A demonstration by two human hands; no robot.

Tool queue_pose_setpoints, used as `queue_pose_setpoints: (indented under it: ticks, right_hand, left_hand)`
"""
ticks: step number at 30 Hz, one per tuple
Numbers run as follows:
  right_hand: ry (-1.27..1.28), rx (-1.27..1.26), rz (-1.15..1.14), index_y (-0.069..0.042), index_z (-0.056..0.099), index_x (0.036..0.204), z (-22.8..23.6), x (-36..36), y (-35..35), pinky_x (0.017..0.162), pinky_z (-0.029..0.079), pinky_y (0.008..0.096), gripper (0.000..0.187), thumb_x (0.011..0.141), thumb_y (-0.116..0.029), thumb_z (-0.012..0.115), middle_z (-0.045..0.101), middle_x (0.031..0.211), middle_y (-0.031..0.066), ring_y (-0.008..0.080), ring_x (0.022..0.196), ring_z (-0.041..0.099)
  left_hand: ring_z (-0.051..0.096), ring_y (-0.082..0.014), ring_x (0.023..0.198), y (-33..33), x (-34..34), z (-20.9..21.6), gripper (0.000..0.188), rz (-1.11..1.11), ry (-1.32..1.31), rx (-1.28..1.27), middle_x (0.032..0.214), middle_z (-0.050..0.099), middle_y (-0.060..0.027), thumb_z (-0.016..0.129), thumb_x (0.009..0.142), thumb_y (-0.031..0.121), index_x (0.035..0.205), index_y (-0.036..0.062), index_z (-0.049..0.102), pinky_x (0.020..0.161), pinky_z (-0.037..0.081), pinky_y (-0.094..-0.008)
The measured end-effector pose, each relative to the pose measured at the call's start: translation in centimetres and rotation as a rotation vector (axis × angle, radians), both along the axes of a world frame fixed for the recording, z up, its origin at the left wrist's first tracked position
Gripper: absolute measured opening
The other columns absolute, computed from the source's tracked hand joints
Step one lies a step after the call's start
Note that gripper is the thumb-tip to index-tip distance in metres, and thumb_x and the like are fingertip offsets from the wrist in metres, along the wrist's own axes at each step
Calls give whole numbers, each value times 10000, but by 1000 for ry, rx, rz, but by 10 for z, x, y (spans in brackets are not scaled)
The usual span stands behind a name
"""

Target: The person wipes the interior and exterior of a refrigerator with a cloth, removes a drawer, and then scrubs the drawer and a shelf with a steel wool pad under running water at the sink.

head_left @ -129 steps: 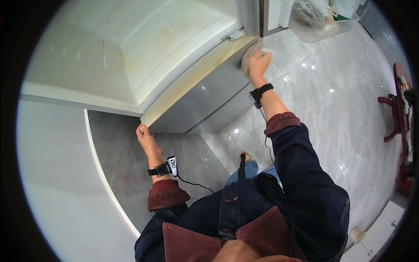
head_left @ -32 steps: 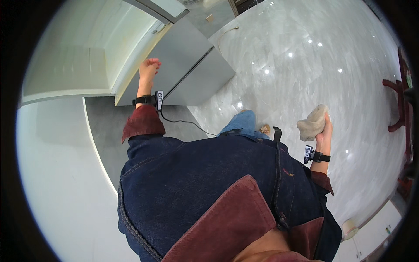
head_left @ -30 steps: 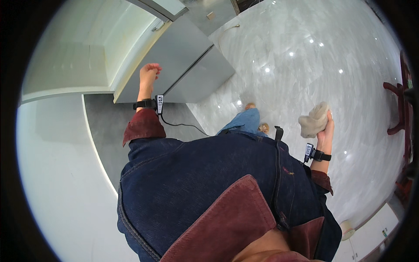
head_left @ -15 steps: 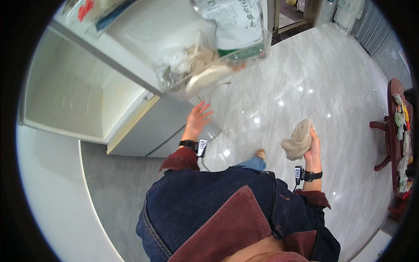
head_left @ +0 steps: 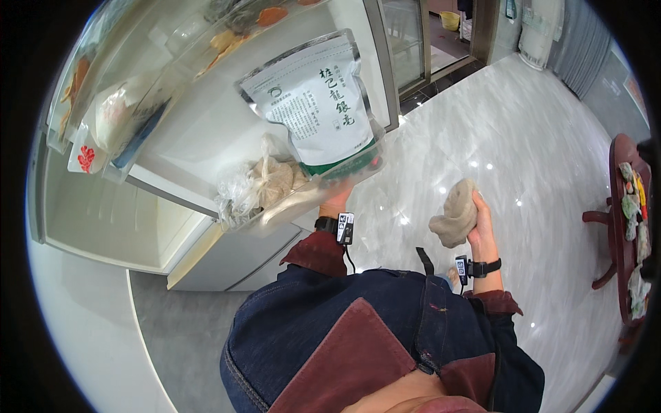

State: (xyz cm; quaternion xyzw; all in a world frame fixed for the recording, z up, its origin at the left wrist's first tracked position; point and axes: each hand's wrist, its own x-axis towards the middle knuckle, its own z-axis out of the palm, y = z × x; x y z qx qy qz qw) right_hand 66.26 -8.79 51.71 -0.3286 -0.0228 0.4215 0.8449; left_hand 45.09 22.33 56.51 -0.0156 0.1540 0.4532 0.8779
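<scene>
Bunched in my right hand (head_left: 483, 224) is a grey-beige cloth (head_left: 454, 215), held up over the floor, with my fingers closed on its right side. My left hand (head_left: 335, 199) is at the outer edge of a clear door bin (head_left: 275, 215) on the open fridge door (head_left: 182, 187). Its fingers are hidden behind the bin, so their grip does not show. A silver-white pouch with a green base (head_left: 310, 103) stands in that bin. Beside it sit knotted clear plastic bags (head_left: 265, 180) with something beige inside.
Farther bins (head_left: 200, 55) hold more packets. The pale fridge interior (head_left: 117, 213) opens at the left, above a grey lower door (head_left: 258, 258). At the right, a dark red table (head_left: 622, 275) carries several bagged items. A glass doorway (head_left: 413, 41) stands at the back.
The fridge door and its bins now show lower and farther left. My left hand has gone from free, spread fingers to behind the bin's edge. The cloth remains in my right hand.
</scene>
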Motion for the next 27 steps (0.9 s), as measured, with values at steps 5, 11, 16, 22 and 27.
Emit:
queue_pose_setpoints:
  ticks: [5, 11, 16, 22, 27]
  right_hand:
    - [-89, -19, 187, -15, 533, 1286, 31, 33, 61, 880, 578, 409, 417, 1003, -310, 612, 653, 1162, 139, 250, 1026, 670]
    - [-101, -129, 412, -14, 505, 1309, 27, 99, 94, 898, 564, 414, 443, 1002, -316, 610, 636, 1178, 147, 254, 1059, 651]
    - [-56, -217, 572, -25, 497, 1330, 30, 159, 76, 902, 561, 422, 452, 1004, -319, 608, 636, 1191, 142, 263, 1060, 651]
    - [-52, -191, 749, -28, 502, 1343, 25, 221, 86, 903, 563, 432, 440, 1015, -308, 586, 639, 1216, 137, 266, 1073, 654]
    - [37, -258, 903, -29, 516, 1332, 18, 248, 122, 906, 564, 439, 420, 1015, -297, 579, 639, 1220, 137, 275, 1074, 655]
  left_hand:
    - [455, -310, 1317, 10, 11, -24, 455, 43, -6, 93, 1393, 554, -92, 572, 950, 408, 1302, 121, 578, 1091, 347, -610]
    - [434, -296, 1356, 14, 80, -60, 484, 154, 280, 559, 1445, 532, -85, 537, 965, 440, 1339, 132, 558, 1075, 346, -593]
    - [412, -265, 1388, -17, 123, -41, 473, 126, -40, 94, 1482, 514, -64, 442, 996, 439, 1359, 156, 552, 1111, 285, -558]
    - [399, -271, 1421, -86, 158, -10, 509, 235, -38, 92, 1525, 486, -42, 363, 1001, 472, 1389, 195, 544, 1172, 193, -599]
    - [364, -338, 1442, -108, 178, 23, 523, 289, -37, -12, 1542, 455, -84, 365, 1007, 452, 1426, 182, 520, 1193, 159, -628]
